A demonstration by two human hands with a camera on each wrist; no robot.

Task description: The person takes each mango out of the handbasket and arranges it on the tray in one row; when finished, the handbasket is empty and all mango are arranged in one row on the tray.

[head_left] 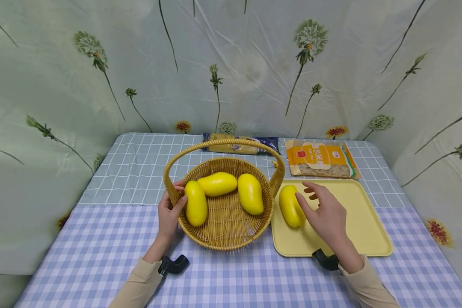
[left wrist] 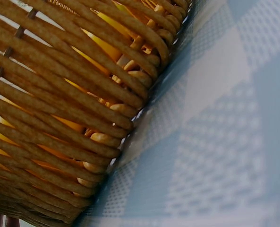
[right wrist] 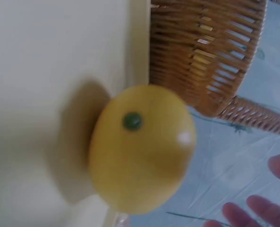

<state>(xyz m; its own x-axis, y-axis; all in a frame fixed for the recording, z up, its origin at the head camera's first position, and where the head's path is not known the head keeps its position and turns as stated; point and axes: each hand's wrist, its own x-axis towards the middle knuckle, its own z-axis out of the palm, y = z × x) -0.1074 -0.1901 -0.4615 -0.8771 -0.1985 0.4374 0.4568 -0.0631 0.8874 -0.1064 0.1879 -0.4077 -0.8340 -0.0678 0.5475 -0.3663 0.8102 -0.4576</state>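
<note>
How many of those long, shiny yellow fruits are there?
4. Inside the round brown wicker basket are the left yellow fruit, the back yellow fruit and the right yellow fruit; the fourth yellow fruit lies on the rectangular pale yellow tray. None seems hidden.

Fabric-draped nook, dandelion-print hangings (head_left: pixel 254 98), checked tablecloth (head_left: pixel 231 282)

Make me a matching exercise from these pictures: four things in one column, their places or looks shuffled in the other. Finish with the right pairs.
Things
1. Basket
2. Tray
3. Orange packet
4. Lone fruit

Places and looks
A. Lies on the tablecloth, just beyond the tray
B. Has three yellow fruits inside
C. Lies on the tray, near the basket
D. Flat and pale yellow, with a raised rim

Pairs: 1-B, 2-D, 3-A, 4-C
</note>
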